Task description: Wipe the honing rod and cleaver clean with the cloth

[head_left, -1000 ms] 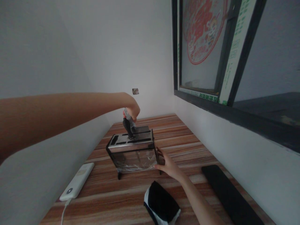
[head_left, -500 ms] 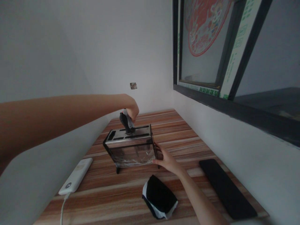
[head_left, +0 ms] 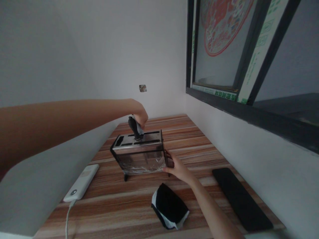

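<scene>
A knife block [head_left: 139, 163] with clear sides, a slotted metal top and black end frames stands on the wooden table. A black-handled knife [head_left: 134, 127] sticks up from a top slot, its handle leaning left. My left hand [head_left: 140, 115] bends down over the top, right beside that handle. Pale crumpled material [head_left: 140, 129] shows under its fingers, which are mostly hidden. With thumb in front and fingers behind, my right hand [head_left: 175, 167] grips the block's right end. Closer to me lies a folded black-and-white cloth item [head_left: 170, 205], its exact kind unclear.
On the left of the table [head_left: 119, 209] is a white power bank [head_left: 82, 183] with a cable [head_left: 67, 219] plugged in. A flat black slab [head_left: 241, 198] lies along the right wall. Above it, a dark window frame [head_left: 219, 104] juts along that wall.
The view has shifted slightly, so the scene sits a little differently. Both hands keep their places at the knife block.
</scene>
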Demonstrator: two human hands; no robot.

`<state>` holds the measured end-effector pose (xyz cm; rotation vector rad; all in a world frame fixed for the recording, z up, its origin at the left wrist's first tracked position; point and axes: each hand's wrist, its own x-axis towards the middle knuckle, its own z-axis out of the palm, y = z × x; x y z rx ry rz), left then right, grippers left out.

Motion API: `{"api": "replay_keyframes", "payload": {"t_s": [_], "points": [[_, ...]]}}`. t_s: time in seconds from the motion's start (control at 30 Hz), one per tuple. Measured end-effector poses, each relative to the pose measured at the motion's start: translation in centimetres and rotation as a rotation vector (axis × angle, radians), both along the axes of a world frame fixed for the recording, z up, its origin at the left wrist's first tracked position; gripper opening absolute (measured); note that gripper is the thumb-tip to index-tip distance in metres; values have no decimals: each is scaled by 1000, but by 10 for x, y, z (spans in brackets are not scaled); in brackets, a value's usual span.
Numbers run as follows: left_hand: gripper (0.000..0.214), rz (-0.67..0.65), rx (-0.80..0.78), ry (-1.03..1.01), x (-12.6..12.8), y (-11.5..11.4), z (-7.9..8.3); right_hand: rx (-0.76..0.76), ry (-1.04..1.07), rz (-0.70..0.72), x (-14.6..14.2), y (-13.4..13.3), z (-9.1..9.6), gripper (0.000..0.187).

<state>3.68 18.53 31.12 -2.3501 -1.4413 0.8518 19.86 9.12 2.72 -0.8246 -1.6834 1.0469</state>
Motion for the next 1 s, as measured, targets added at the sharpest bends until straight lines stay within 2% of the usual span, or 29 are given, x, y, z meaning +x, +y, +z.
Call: {"api": "replay_keyframes", "payload": {"t_s": [0.1, 0.47, 0.63, 0.7, 0.87, 1.0], "points": [[23, 112, -162, 184, 6, -4, 1, -4, 8, 11, 0, 0, 0, 81], [16, 162, -123, 138, 13, -11, 2, -7, 5, 22, 1, -3, 7, 80], [21, 118, -114, 114, 6, -4, -2, -1, 0, 16, 1, -3, 6, 79], [23, 91, -101, 44, 0, 5, -6, 0, -2, 8, 1, -2, 3, 79], [29, 6, 5, -357, -11, 25, -13, 11, -6, -3, 1, 1, -3, 80], [26, 203, 6, -388, -11, 23, -5, 14, 3, 8, 0, 1, -3, 81]]}}
